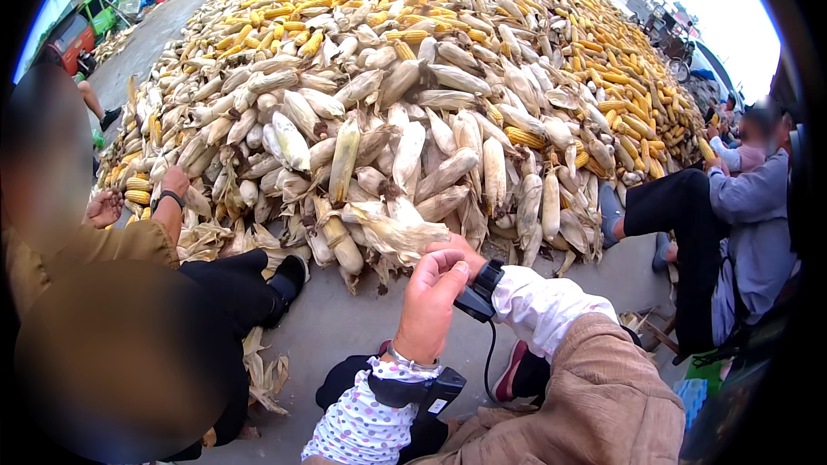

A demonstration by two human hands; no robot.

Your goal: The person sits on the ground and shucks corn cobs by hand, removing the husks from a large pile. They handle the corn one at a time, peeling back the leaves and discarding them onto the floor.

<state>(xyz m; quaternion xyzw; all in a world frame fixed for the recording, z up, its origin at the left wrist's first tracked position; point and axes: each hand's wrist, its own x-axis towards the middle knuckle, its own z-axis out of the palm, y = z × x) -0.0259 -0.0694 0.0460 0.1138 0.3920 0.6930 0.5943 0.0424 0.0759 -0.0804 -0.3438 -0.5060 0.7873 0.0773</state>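
Observation:
My right hand [462, 253] is closed around the near end of a dry-husked ear of corn [394, 230]. The loose, papery husk points left toward the heap. Just in front of it, my left hand [429, 300] is raised with curled fingers and the thumb beside them. No object shows in my left hand, but its fingertips are partly hidden. Ahead rises a large heap of corn ears [413, 97], many in pale husks and others with bare yellow kernels. One husked ear [339, 239] lies at the heap's near edge, left of my hands.
A person in a brown top [116, 239] sits close on my left, and a person in grey-blue [749, 200] sits on the right. Torn husks [265, 371] lie on the concrete ground [349, 329]. A black cable [491, 361] hangs from my right wrist device.

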